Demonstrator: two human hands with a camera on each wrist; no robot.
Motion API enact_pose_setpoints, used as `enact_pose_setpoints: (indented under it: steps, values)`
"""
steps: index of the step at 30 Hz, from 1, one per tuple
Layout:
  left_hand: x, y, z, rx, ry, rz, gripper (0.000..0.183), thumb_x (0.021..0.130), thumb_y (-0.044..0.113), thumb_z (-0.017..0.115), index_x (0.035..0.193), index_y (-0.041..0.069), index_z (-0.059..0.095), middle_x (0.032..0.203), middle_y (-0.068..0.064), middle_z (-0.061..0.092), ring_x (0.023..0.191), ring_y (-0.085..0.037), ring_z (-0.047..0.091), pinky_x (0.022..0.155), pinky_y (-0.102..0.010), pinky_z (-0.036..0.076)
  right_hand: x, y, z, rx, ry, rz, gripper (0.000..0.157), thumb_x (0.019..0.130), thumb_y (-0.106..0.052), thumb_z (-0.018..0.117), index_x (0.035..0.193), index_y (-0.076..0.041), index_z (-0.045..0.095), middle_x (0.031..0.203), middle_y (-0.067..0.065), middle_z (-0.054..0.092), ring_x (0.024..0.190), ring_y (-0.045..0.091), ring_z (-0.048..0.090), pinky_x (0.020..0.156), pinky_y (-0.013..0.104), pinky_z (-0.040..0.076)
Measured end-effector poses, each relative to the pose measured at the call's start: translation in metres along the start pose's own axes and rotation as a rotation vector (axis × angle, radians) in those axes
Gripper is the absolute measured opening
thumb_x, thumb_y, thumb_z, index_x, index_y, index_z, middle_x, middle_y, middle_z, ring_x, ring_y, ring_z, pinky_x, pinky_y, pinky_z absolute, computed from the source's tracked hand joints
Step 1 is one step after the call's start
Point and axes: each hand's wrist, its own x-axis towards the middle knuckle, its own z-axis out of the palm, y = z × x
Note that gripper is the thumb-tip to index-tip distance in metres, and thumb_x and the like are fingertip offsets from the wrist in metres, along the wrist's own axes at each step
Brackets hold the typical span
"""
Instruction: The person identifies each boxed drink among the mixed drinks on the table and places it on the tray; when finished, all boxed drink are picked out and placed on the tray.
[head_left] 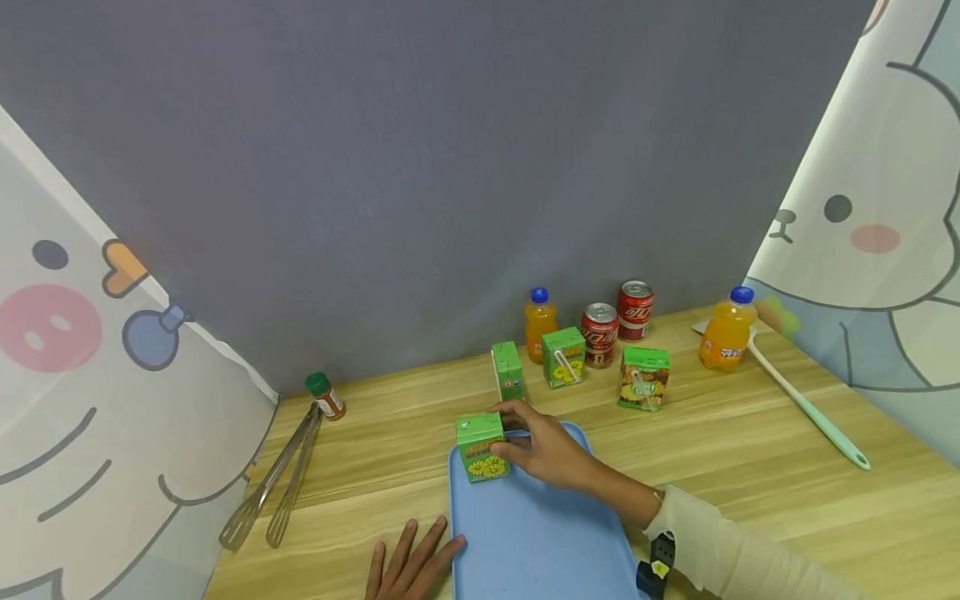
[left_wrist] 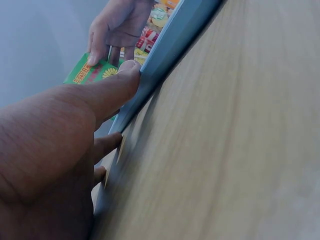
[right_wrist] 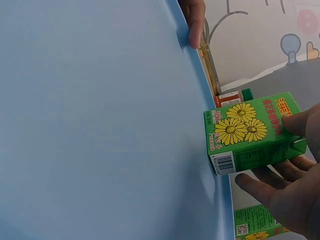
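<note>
While a green flower-printed drink carton point(head_left: 478, 452) is pinched between thumb and fingers of the right hand point(head_left: 553, 452) at the far left corner of a blue tray point(head_left: 543, 542), the left hand point(head_left: 408, 573) is held fingers spread, its thumb at the tray's left rim.

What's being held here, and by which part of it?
The right hand pinches a boxy green cardboard carton with yellow flowers by its upper right, thumb on front.
</note>
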Motion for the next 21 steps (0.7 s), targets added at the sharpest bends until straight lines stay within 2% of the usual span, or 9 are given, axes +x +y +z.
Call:
enact_pose_setpoints:
  steps: [3, 6, 10, 15, 21]
  values:
    - [0.000, -0.001, 0.001, 0.006, 0.011, 0.015, 0.074, 0.088, 0.083, 0.038, 0.148, 0.041, 0.047, 0.152, 0.011, 0.048, 0.149, -0.024, 0.028, 0.121, -0.054, -0.002, 0.000, -0.001, -0.001, -0.021, 0.004, 0.004, 0.058, 0.096, -0.034, 0.070, 0.143, -0.010, 0.048, 0.132, 0.001, 0.062, 0.124, 0.023, 0.060, 0.102, 0.044, 0.050]
    - [0.000, -0.003, 0.003, 0.023, 0.041, 0.051, 0.074, 0.090, 0.082, 0.034, 0.147, 0.038, 0.050, 0.151, 0.008, 0.050, 0.145, -0.030, 0.035, 0.119, -0.061, 0.005, 0.000, -0.003, -0.004, -0.038, 0.007, 0.012, 0.060, 0.094, -0.040, 0.071, 0.144, -0.014, 0.048, 0.135, -0.003, 0.059, 0.126, 0.019, 0.058, 0.105, 0.042, 0.048]
    - [0.000, -0.004, 0.006, 0.035, 0.069, 0.078, 0.074, 0.091, 0.082, 0.030, 0.146, 0.037, 0.053, 0.150, 0.006, 0.051, 0.142, -0.033, 0.039, 0.117, -0.063, 0.009, 0.002, -0.007, -0.011, -0.021, 0.015, -0.023, 0.057, 0.095, -0.039, 0.071, 0.142, -0.015, 0.049, 0.137, -0.002, 0.059, 0.127, 0.019, 0.057, 0.106, 0.044, 0.047]
    - [0.000, -0.005, 0.007, 0.043, 0.075, 0.078, 0.074, 0.091, 0.082, 0.030, 0.146, 0.038, 0.052, 0.150, 0.007, 0.051, 0.144, -0.030, 0.036, 0.118, -0.061, 0.009, 0.006, -0.013, -0.023, 0.014, 0.028, -0.091, 0.054, 0.096, -0.031, 0.070, 0.141, -0.010, 0.049, 0.136, 0.007, 0.061, 0.127, 0.025, 0.058, 0.106, 0.049, 0.046]
    - [0.000, -0.004, 0.004, 0.018, 0.040, 0.052, 0.073, 0.090, 0.082, 0.035, 0.147, 0.040, 0.049, 0.150, 0.008, 0.050, 0.143, -0.029, 0.037, 0.120, -0.056, 0.003, 0.010, -0.016, -0.040, -0.038, 0.053, -0.068, 0.052, 0.096, -0.036, 0.069, 0.140, -0.016, 0.051, 0.134, 0.003, 0.063, 0.128, 0.022, 0.057, 0.107, 0.050, 0.045]
